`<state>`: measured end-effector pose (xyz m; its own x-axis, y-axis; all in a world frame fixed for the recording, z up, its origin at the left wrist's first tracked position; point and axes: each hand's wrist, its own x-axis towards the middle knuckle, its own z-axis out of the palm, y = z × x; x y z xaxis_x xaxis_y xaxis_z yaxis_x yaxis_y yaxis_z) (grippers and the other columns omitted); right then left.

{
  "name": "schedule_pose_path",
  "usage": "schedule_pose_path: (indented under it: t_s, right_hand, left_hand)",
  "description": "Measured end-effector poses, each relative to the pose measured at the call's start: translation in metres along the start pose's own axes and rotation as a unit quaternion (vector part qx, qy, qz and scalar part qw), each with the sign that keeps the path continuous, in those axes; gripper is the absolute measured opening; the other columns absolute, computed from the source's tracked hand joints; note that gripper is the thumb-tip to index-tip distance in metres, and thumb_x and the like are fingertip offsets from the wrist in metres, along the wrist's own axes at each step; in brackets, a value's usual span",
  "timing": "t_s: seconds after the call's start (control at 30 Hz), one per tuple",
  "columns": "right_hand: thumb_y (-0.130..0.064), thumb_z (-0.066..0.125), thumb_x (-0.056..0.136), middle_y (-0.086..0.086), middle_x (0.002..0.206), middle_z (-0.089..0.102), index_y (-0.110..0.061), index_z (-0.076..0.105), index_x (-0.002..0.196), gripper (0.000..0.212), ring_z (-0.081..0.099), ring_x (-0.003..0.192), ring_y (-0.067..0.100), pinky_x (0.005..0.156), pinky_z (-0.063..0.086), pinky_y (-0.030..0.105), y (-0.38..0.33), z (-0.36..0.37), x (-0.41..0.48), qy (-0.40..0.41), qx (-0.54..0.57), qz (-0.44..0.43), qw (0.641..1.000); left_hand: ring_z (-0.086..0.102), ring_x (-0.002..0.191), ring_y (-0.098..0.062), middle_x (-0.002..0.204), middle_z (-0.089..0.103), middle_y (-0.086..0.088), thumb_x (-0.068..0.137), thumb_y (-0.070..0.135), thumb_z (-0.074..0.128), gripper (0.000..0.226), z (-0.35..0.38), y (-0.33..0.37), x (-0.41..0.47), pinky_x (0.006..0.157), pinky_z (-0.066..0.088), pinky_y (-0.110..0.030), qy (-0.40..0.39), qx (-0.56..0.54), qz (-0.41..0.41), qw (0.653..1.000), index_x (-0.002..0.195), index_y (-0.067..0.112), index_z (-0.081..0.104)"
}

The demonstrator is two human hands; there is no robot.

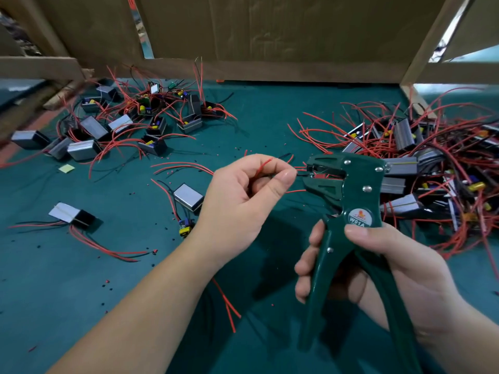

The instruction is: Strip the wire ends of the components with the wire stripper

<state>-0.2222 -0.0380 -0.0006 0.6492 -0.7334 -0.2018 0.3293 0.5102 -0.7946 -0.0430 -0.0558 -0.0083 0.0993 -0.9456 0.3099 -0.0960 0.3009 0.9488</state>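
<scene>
My right hand (pixel 378 268) grips the handles of a dark green wire stripper (pixel 348 201), its jaws pointing left. My left hand (pixel 243 201) pinches thin wires between thumb and forefinger. A red wire (pixel 263 166) sticks up from the pinch, and a black wire end (pixel 302 174) runs right into the stripper's jaws. Below my left wrist lies a component with a silver case (pixel 188 197) and a yellow and blue board (pixel 185 228), its red leads trailing under my forearm.
A pile of components with red wires (pixel 421 163) lies at the right, another group (pixel 129 125) at the back left. One component (pixel 71 215) lies apart at the left. Bits of stripped insulation dot the green mat (pixel 81 287). Cardboard walls (pixel 270 36) close the back.
</scene>
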Motion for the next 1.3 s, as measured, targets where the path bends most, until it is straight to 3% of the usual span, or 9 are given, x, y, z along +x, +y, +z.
schedule_pose_path:
  t_s: [0.13,0.27,0.37,0.67,1.17,1.3]
  right_hand:
    - [-0.039,0.09,0.047,0.035,0.072,0.06,0.002,0.067,0.082,0.058,0.062,0.062,0.046,0.059,0.054,0.047,-0.0009,0.0018,-0.0018,0.0,-0.011,0.007,1.0]
    - [-0.045,0.09,0.048,0.035,0.07,0.06,0.001,0.067,0.08,0.061,0.063,0.059,0.045,0.056,0.054,0.043,-0.0016,0.0049,-0.002,0.01,-0.023,0.014,1.0]
    - [-0.049,0.088,0.05,0.033,0.07,0.06,0.0,0.067,0.08,0.062,0.063,0.06,0.044,0.057,0.054,0.044,-0.0011,0.0054,-0.0025,0.008,-0.03,0.017,0.999]
    - [-0.063,0.083,0.047,0.029,0.065,0.061,-0.005,0.068,0.074,0.066,0.062,0.055,0.043,0.053,0.053,0.043,-0.0001,0.0052,-0.0024,0.024,-0.055,0.023,0.998]
    - [-0.07,0.078,0.05,0.027,0.06,0.059,-0.007,0.066,0.07,0.067,0.06,0.05,0.041,0.05,0.051,0.042,-0.0011,0.0029,-0.0037,0.043,-0.086,0.015,0.995]
    - [-0.072,0.077,0.045,0.026,0.056,0.057,-0.008,0.063,0.065,0.069,0.057,0.046,0.04,0.047,0.05,0.039,-0.0002,0.0054,-0.0057,0.064,-0.091,0.018,0.994]
  left_hand:
    - [0.044,0.053,0.002,0.056,0.056,0.018,0.086,0.014,0.061,0.013,-0.0001,0.0019,-0.0005,0.056,0.039,-0.01,0.0,0.015,0.036,0.999,0.08,0.025,0.063]
    - [0.043,0.047,0.005,0.052,0.054,0.02,0.089,0.009,0.061,0.015,0.0007,0.0032,-0.0028,0.052,0.034,-0.005,-0.005,0.014,0.041,0.999,0.081,0.022,0.062]
    - [0.035,0.04,0.004,0.047,0.049,0.02,0.088,0.011,0.061,0.014,0.0019,0.0045,-0.0045,0.046,0.027,-0.004,-0.013,0.015,0.048,0.999,0.081,0.023,0.062]
    - [0.031,0.041,0.002,0.045,0.047,0.019,0.086,0.016,0.063,0.015,0.0012,0.002,-0.0034,0.045,0.026,-0.005,-0.006,0.02,0.052,0.998,0.078,0.028,0.062]
    - [0.031,0.043,0.001,0.049,0.046,0.017,0.087,0.018,0.062,0.013,0.0029,0.0021,-0.0038,0.046,0.027,-0.006,-0.002,0.031,0.052,0.998,0.079,0.028,0.062]
    - [0.037,0.049,0.001,0.06,0.052,0.02,0.094,0.024,0.055,0.007,0.0017,0.0021,-0.0042,0.052,0.033,-0.009,-0.03,0.042,0.067,0.996,0.09,0.027,0.06]
